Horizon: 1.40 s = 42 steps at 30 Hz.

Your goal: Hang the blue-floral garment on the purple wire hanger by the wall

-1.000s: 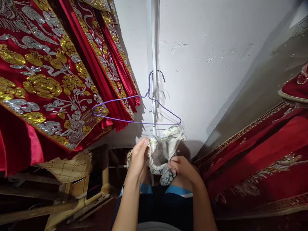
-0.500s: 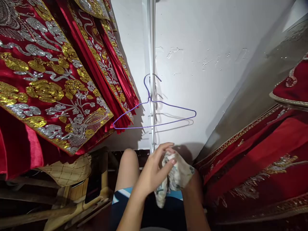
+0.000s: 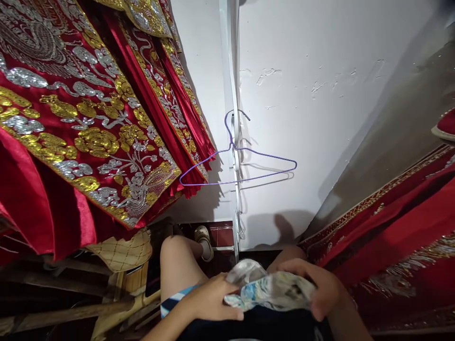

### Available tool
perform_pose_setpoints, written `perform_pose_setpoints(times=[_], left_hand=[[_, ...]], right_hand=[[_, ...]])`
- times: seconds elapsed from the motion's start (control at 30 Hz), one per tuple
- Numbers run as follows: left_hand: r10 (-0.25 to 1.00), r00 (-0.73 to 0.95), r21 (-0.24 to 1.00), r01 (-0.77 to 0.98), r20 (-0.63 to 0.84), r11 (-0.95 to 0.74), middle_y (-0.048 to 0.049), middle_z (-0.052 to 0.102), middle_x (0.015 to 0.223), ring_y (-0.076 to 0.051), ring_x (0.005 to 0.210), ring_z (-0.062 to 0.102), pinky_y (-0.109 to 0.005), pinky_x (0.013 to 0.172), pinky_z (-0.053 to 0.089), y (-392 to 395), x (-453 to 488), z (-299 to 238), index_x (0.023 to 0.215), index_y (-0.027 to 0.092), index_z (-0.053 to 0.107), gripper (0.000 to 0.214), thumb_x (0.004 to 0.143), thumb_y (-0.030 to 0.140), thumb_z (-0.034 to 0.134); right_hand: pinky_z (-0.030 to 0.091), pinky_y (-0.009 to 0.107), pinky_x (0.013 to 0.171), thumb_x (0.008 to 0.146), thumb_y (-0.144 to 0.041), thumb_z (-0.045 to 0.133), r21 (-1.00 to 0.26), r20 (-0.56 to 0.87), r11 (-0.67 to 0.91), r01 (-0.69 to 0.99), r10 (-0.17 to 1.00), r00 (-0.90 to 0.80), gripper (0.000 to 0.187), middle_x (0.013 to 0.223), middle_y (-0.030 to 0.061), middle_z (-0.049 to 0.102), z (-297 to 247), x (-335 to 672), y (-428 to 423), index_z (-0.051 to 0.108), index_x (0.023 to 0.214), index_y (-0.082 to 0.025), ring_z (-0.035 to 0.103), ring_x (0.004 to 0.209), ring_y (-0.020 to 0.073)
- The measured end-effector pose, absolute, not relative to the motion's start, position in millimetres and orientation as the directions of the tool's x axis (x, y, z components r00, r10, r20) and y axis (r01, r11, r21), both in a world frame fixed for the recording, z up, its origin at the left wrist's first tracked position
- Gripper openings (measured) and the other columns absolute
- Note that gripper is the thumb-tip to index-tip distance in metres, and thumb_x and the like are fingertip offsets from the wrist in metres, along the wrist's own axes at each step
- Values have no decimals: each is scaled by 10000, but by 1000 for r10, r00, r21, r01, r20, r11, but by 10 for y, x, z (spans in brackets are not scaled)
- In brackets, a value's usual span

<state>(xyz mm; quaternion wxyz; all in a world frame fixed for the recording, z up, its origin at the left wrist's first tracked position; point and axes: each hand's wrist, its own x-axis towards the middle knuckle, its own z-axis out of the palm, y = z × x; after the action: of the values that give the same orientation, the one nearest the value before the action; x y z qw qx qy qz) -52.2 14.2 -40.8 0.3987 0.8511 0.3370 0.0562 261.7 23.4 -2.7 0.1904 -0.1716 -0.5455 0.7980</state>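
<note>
A crumpled piece of pale cloth with a blue, green and yellow print lies stretched across my lap between both hands. Its exact kind cannot be made out. My left hand grips the cloth's left end, thumb toward me. At the other end my right hand has its fingers curled over the right edge. Above and in front of them, a purple wire hanger hangs bare on a white upright strip with hooks.
Red garments with gold and silver sequins hang at the left. More red embroidered fabric drapes along the right. Below left stand bamboo furniture and a quilted tan item. A clog-covered foot rests near the wall.
My hands have moved apart and lower, toward my lap, spreading the bunched cloth sideways. The view has shifted slightly, and a foot in a clog now shows by the wall.
</note>
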Motion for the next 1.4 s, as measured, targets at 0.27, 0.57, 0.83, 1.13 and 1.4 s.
perform_pose_setpoints(times=[0.27,0.57,0.83,1.13,1.4], left_hand=[[888,456,534,739,51,-410,-103,706,1142,-289,1111,630,-478,1099,406,235,-1201,63,963,193,706,202,904,374,637],[875,307,560,677,375,-477,-87,721,1241,-249,1156,670,-562,1227,260,593,-1446,655,1093,220,752,360,1011,379,440],[869,256,463,764,422,-450,-146,700,1267,-301,1215,635,-503,1104,454,932,-1446,843,1140,162,711,389,974,352,415],[726,81,525,637,683,-565,-116,667,1283,-250,1162,635,-375,1003,470,1062,-807,1326,1058,201,572,211,997,314,404],[758,97,583,578,646,-571,-40,718,931,-196,833,640,-281,791,490,1358,-675,1506,1047,175,702,317,911,262,430]], right_hand=[[331,227,526,733,-274,716,-953,235,286,98,905,-354,241,622,-41,461,646,2532,365,499,658,-201,420,562,113],[441,304,704,778,-278,577,-805,469,412,426,883,33,424,871,27,669,832,2068,1568,604,1197,-221,585,754,211],[258,261,541,774,-332,557,-795,462,372,479,883,80,308,555,-43,339,919,2144,1618,379,551,-217,346,582,126],[303,263,550,767,-319,582,-827,430,381,412,903,28,254,568,-21,417,998,2263,1432,497,560,-199,394,594,140],[435,256,578,681,-184,640,-833,545,456,314,776,318,855,683,-57,589,1033,2637,1416,346,1483,-196,567,608,170]])
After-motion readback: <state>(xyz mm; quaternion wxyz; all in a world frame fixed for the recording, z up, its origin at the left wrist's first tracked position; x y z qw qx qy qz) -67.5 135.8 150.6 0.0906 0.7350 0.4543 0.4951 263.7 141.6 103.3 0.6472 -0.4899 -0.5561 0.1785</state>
